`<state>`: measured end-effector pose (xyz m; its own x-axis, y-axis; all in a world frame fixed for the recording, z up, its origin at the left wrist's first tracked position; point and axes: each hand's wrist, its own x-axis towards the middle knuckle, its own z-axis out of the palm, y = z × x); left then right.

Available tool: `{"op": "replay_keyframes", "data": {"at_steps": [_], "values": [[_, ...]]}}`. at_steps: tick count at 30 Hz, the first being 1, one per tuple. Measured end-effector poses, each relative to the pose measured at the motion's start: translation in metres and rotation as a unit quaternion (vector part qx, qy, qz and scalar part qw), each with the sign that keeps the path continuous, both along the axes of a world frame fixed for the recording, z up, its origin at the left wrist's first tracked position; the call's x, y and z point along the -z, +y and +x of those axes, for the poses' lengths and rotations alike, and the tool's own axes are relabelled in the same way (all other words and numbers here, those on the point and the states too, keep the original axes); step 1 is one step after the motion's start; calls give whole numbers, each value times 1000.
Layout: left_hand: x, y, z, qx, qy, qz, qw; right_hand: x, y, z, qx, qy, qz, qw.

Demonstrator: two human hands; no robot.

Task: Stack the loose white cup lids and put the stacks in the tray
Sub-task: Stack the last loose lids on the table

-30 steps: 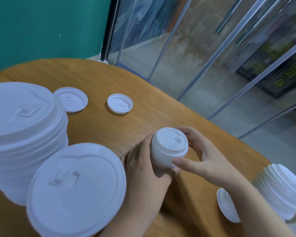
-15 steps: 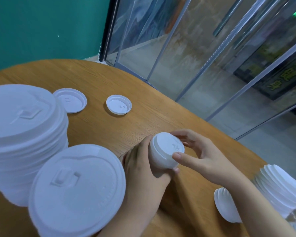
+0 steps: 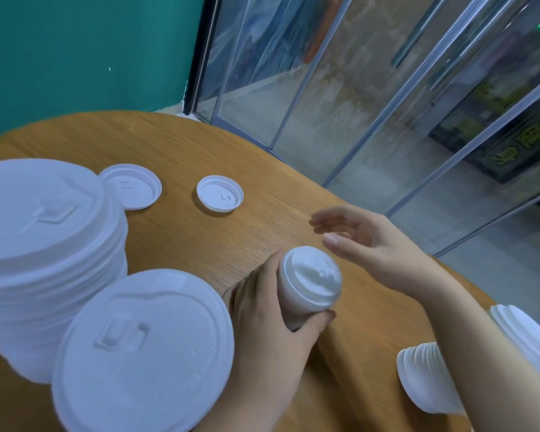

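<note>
Head view: the right hand [image 3: 371, 241] has let go of the small stack [image 3: 309, 283] and drawn back toward the table's right edge, fingers spread and holding nothing; half a second ago it was cupped against that stack; the left hand [image 3: 272, 310] alone grips it now, thumb and fingers wrapped round its side, just above the table [image 3: 231, 145]; that reads as the stack squared up and the right hand free to fetch more.

Two loose lids lie upturned toward the far edge: one [image 3: 220, 193] near the middle, one [image 3: 131, 186] left of it, partly behind the tall stack [image 3: 47, 244]; I judge these the next to gather.

Stacks, counted: five; the held one, the tall one at the left edge, a second [image 3: 144, 350] in front of it at the near edge, and two lying tilted at the right edge, one [image 3: 427, 378] nearer the middle, one [image 3: 527, 341] cut by the frame.

No tray is in view, so no stack can be said to be in it yet.
</note>
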<state>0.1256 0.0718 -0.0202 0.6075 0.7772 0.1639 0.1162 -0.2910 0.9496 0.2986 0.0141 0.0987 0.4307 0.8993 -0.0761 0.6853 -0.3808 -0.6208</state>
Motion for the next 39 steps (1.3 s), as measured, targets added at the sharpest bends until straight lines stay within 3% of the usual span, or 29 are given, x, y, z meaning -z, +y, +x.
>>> {"op": "replay_keyframes", "data": {"at_steps": [4, 10, 17, 22, 32, 39], "values": [[5, -2, 2, -11, 3, 11, 1000, 16, 45, 21, 32, 12, 30, 999], [8, -2, 6, -12, 0, 21, 1000, 40, 110, 48, -34, -76, -90, 992], [9, -2, 14, -16, -8, 60, 998, 56, 151, 50, -77, -138, -108, 982], [9, -6, 14, -15, -21, 68, 997, 64, 170, 41, -73, -120, -127, 982], [5, -7, 15, -13, -24, 60, 998, 60, 179, 29, -96, -175, -155, 967], [4, -10, 18, -15, -27, 50, 998, 48, 154, 38, -71, -116, -123, 983]]}}
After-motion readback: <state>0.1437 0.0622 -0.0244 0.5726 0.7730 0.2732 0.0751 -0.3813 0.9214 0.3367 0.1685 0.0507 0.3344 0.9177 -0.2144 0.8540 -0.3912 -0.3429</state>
